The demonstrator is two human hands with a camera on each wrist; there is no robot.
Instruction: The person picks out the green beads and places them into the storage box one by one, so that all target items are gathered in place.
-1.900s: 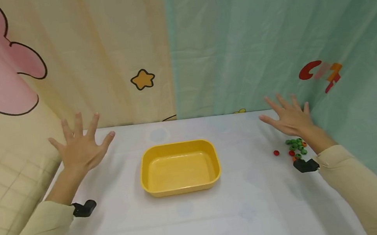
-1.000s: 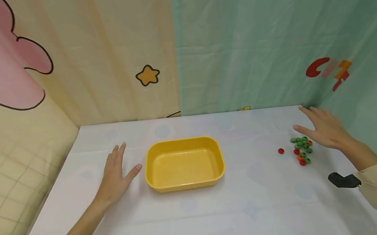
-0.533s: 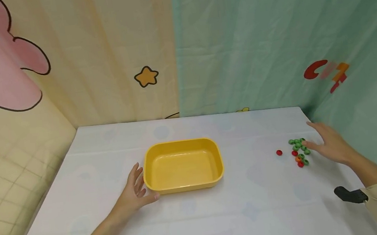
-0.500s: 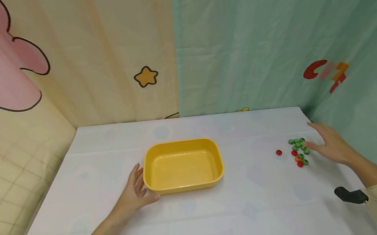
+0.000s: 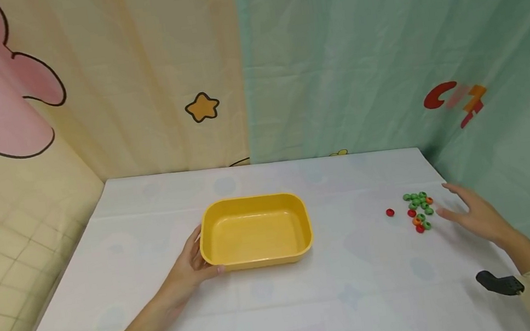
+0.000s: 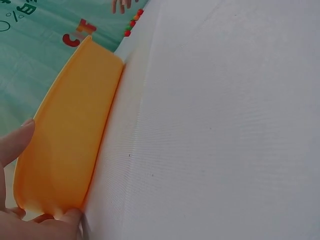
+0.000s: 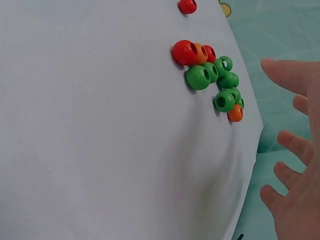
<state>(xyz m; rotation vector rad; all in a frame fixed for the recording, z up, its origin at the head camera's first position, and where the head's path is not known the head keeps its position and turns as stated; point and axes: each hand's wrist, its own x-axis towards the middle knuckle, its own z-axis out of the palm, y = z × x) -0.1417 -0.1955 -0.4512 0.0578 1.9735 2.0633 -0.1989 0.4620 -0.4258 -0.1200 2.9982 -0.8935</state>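
The yellow plastic tray sits on the white table, with nothing in it. At its left end my left hand grips it, the thumb on the near left corner and the fingers against the left side. In the left wrist view the thumb touches the rim of the tray, and fingertips press the wall lower down. My right hand hovers just right of a loose cluster of green beads with some red and orange ones. Its fingers are spread and hold nothing. A lone red bead lies left of the cluster.
The white-covered table ends at a printed cloth backdrop behind it and on both sides. The right wrist view shows holes through the round beads. Black wrist mounts sit at the cuffs.
My left hand came down from the left and took hold of the tray's left end. The right hand lowered to beside the beads, then drew slightly right and nearer. Tray and beads stay put.
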